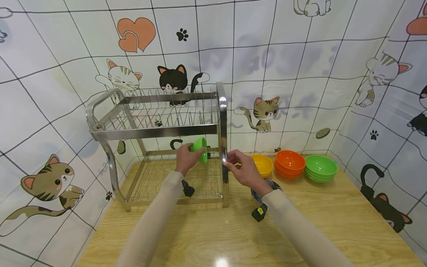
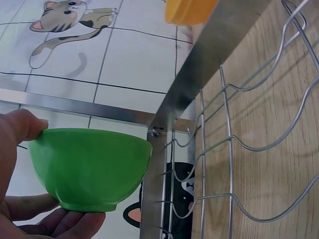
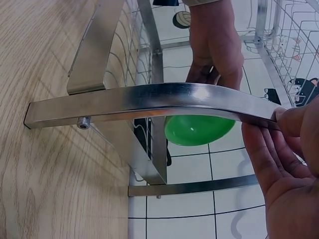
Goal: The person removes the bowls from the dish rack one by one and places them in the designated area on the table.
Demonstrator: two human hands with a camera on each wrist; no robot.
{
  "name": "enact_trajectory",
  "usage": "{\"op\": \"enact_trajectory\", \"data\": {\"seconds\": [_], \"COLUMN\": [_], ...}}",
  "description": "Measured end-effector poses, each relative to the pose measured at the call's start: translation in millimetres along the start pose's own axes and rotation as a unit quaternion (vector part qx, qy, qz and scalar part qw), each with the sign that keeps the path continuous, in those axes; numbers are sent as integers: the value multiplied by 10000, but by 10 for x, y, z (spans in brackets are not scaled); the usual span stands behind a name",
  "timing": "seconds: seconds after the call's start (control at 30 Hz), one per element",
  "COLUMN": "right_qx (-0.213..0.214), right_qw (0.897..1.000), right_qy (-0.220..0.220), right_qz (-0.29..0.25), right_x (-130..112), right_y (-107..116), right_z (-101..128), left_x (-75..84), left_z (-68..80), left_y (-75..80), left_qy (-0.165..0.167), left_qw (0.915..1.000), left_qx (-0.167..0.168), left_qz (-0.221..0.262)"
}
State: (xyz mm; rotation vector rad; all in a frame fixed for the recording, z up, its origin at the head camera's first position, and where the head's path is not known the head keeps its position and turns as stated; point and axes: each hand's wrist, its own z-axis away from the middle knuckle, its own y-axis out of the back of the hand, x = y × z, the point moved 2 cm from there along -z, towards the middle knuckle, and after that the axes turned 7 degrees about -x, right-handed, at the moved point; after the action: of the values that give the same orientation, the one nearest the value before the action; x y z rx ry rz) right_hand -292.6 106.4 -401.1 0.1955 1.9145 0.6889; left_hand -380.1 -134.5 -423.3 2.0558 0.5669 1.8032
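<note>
A green bowl (image 2: 92, 167) is pinched between the thumb and fingers of my left hand (image 1: 187, 157), thumb at its rim and fingers under its foot. It is tilted on its side in the head view, between the upper and lower tiers of a metal dish rack (image 1: 156, 131). In the left wrist view the bowl hangs apart from the wire bottom tier (image 2: 229, 139). My right hand (image 1: 245, 168) grips the rack's right front post (image 3: 164, 102) between thumb and fingers. Through the rack in the right wrist view, part of the bowl is hidden behind that post.
Right of the rack stand a yellow bowl (image 1: 263, 165), a stack of orange bowls (image 1: 290, 163) and a stack of green bowls (image 1: 321, 167). A dark patterned bowl (image 1: 273, 184) is partly hidden by my right wrist. Tiled walls (image 1: 300, 100) close off the wooden table (image 1: 213, 230).
</note>
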Motion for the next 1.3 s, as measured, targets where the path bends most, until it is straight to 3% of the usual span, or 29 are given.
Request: {"op": "enact_trajectory", "data": {"seconds": [0.2,0.53,0.83,1.07,1.3], "right_qx": [-10,-43,-53,-50,-13], "right_qw": [10000,9999,9999,10000,9999], "right_qy": [2,-101,-86,-49,-106], "right_qz": [21,48,-3,26,-16], "right_x": [3,4,3,-8,5], "right_y": [-6,-4,-2,-11,0], "right_z": [8,18,20,29,43], "left_x": [52,115,171,142,213], "left_z": [81,234,438,593,782], "left_y": [75,166,305,402,434], "left_qy": [130,49,-49,126,-5], "left_qw": [9998,9990,9964,9949,9902], "left_qx": [27,174,406,444,329], "left_qz": [154,410,742,892,1356]}}
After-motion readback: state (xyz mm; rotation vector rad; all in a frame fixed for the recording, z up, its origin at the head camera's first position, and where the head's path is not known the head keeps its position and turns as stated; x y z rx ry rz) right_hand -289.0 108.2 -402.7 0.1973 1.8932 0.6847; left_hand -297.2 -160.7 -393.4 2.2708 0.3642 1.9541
